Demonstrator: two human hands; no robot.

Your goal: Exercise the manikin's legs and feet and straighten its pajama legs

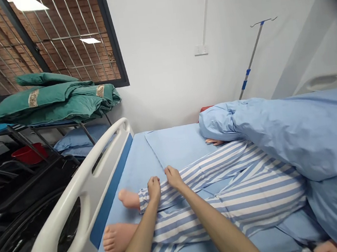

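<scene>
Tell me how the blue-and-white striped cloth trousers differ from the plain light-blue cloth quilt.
The trousers are striped blue and white; the quilt is plain light blue. The trousers lie stretched out lengthwise; the quilt is bulkier and heaped. The left hand and right hand are close to the trousers but well away from the quilt. Both are creased cloth.

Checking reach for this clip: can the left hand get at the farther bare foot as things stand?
Probably yes: the left hand is close by, and the farther bare foot sticks out uncovered past the striped trouser cuff, with nothing visible blocking it. The curled fingers would likely need opening.
</scene>
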